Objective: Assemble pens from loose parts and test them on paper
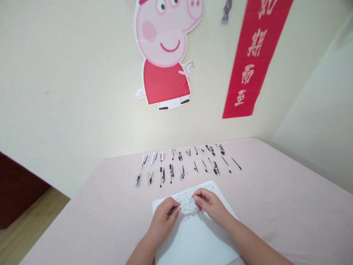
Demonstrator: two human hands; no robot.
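Note:
Between my two hands is a slim pen (186,203), with a clear, pale barrel and a light blue part at its right end. My left hand (163,219) is closed round its dark left end. The fingers of my right hand (210,207) pinch the light blue end. Both hands are over a white sheet of paper (194,241), which has rows of handwritten characters on its far part; the near part is blank. My fingers hide both ends of the pen.
Beyond the paper, two rows of pens and pen parts lie on the pink-covered table (107,213), among them a black-capped pen (171,173) and a thin black piece (236,163). A pig cutout (167,82) and a red banner (245,70) hang on the wall behind.

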